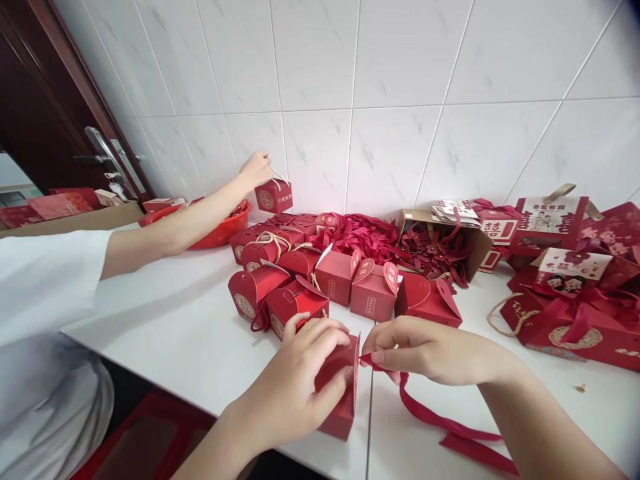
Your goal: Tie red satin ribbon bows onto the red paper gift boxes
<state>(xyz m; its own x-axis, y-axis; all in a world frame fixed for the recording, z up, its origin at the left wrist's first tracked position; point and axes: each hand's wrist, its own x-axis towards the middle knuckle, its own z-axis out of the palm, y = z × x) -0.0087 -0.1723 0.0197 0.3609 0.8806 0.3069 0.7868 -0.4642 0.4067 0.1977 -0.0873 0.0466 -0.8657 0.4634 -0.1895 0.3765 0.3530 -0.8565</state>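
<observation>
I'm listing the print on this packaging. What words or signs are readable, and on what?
"囍": red sign on the white-fronted box at the back.
Small red boxes: gold print too small to read.
Big bag: label characters blurred.
Held box: no print showing.

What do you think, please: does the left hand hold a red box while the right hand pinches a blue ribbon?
The ribbon is dark red, not blue, as the head view shows; the left hand holds the red box and the right hand pinches it.
</observation>
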